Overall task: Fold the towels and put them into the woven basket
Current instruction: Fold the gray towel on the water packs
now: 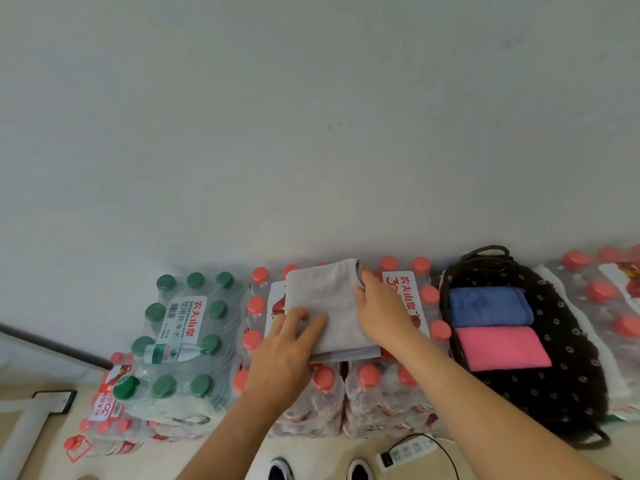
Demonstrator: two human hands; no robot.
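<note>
Grey towel [329,306] lies on top of the red-capped water packs [381,386] stacked against the wall [311,116], no table in use. It is already doubled over: layered edges show along its near side.

Left hand [287,344] flat on the towel's near left part, fingers [317,325] spread and pressing down, pinning the cloth. Right hand [381,313] at the towel's right edge, fingers closed on that edge; the far right corner [358,266] curls up beside them. It looks like a pinch on the fabric, though the fingertips are partly hidden under the cloth.

Basket [561,341], dark and woven with small pale flowers, sits just to the right of the towel on the same row of packs. Inside it: a blue towel [488,306] folded at the far end, a pink towel [502,348] folded just nearer, the two touching. Bare basket floor shows nearer still.

Green-capped packs [187,334] to the left, not involved. Power strip [407,450] on the floor near the person's shoes.

Reading of the step: grey towel mid-fold, probably the last or second-last fold, two of the towels done and stowed. No other loose towel in sight.

Next move, as I judge it: carry the right edge across to the left while the left hand holds the stack, flatten, then lift the bundle with both hands and set it in the free space near the pink one. The uneven bottle tops give a poor surface, so the fold may slip if the pinning hand lets go early.
</note>
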